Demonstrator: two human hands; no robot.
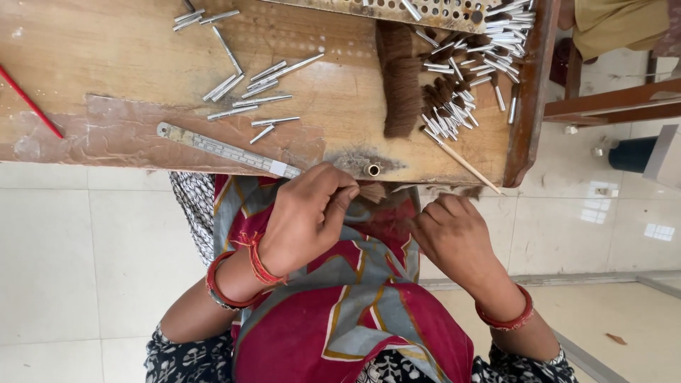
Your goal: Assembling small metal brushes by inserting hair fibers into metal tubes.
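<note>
head view only: left hand (308,216) pinched shut on a small tuft of brown bristle (372,191), thumb and forefinger closed at its base, fanned end poking toward the right. tuft held just below the near edge of the wooden workbench (106,64), over the lap, close under a short brass tube (372,169) standing at that edge. right hand (454,234) curled into a loose fist just right of the tuft, fingers folded in; couldn't tell whether anything was gripped inside or whether it touched the bristle. done so far, judging by the layout: a heap of ferrules with hair already fitted (454,92) piled at the bench's right end, more in the perforated metal tray (397,8) above. left to do: a block of loose brown hair (402,85) beside that heap, largely unused, plus empty metal tubes (248,89) scattered mid-bench. looked like mid-batch, with one tuft being sized in hand. also seen: steel ruler (227,150) along the near edge, thin wooden stick (464,164) at right, red pencil (28,103) far left.
</note>
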